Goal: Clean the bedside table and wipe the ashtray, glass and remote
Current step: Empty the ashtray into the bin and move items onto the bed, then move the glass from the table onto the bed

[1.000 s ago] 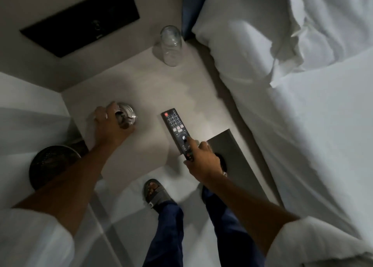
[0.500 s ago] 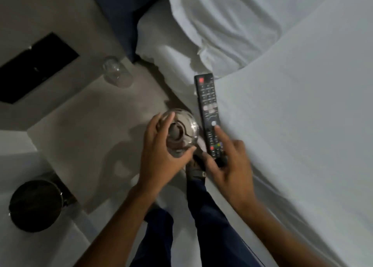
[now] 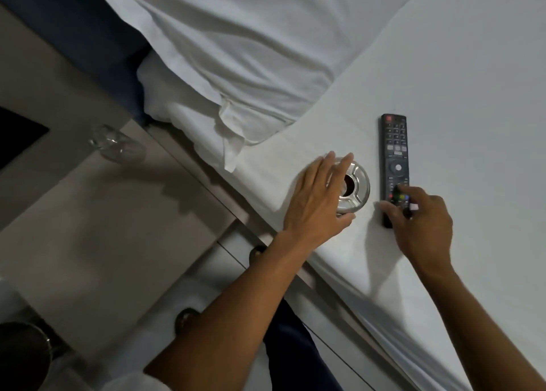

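Observation:
A round metal ashtray (image 3: 356, 185) rests on the white bed sheet near the mattress edge. My left hand (image 3: 316, 201) lies over its left side, fingers spread and touching its rim. The black remote (image 3: 394, 160) lies flat on the sheet just right of the ashtray, buttons up. My right hand (image 3: 422, 222) touches its near end with the fingertips. A clear glass (image 3: 116, 147) stands at the back of the grey bedside table (image 3: 88, 228), apart from both hands.
A white pillow (image 3: 236, 50) lies at the head of the bed (image 3: 472, 95). A dark headboard sits behind it. A dark round bin (image 3: 20, 358) stands on the floor at lower left. My legs are between table and bed.
Both hands carried the ashtray and the remote from the bedside table over to the bed. The two items now rest on the sheet, and the view has swung right.

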A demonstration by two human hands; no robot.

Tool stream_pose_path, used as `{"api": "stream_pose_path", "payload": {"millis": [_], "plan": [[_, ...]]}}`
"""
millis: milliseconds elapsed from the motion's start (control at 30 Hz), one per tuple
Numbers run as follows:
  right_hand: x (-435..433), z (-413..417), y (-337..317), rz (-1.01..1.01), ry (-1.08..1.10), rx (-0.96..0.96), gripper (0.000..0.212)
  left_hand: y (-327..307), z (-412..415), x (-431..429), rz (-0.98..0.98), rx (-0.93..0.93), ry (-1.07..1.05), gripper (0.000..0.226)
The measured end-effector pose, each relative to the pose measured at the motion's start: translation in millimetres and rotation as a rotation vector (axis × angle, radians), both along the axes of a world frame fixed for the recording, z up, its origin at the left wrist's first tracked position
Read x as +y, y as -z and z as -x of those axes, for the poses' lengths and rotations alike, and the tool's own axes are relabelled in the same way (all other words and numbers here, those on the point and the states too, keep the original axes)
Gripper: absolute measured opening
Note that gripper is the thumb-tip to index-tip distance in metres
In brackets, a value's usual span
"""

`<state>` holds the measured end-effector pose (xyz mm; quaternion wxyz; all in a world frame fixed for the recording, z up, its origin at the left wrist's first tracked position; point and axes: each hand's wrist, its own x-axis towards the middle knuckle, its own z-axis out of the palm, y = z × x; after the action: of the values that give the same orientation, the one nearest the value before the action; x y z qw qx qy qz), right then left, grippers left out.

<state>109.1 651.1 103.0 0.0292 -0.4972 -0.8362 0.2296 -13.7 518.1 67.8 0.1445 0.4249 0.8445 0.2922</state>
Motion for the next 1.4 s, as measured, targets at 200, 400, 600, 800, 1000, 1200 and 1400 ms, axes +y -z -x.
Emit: {"api": "stream_pose_path", "payload": {"millis": [200, 400, 600, 800, 1000, 1200, 1400], "plan": [[-23.7, 22.9, -19.8, -0.069, 0.016, 0.014, 0.025, -2.1, 10.4, -30.3, -0.089, 0.013, -0.090, 0.092], [-120.8, 88.0, -17.3, 0.076, -0.424, 0.312, 0.023, 8.3, 56.3, -141.9, -0.088, 0.236, -0.440, 0.055], [-197.6, 184.4, 26.5, 0.275, -0.870, 0.111, 0.054, 31.1, 144.4, -245.7, 0.229, 0.248, -0.632, 0.060], [-203.0, 246.2, 78.6, 0.454, -0.934, -0.240, 0.073, 53.7, 230.3, -276.8, 0.370, 0.138, -0.751, 0.067], [-206.8, 235.7, 90.2, 0.460, -0.923, -0.217, 0.066, 81.0, 292.1, -275.2, 0.472, -0.085, -0.729, 0.071], [-214.0, 219.0, 86.8, 0.512, -0.869, -0.153, 0.053, 72.5, 263.1, -277.1, 0.272, -0.270, -0.853, 0.054], [-225.5, 198.3, 64.9, 0.631, -0.639, -0.023, 0.046, 21.7, 161.4, -288.8, -0.217, -0.706, -1.119, 0.053]]}}
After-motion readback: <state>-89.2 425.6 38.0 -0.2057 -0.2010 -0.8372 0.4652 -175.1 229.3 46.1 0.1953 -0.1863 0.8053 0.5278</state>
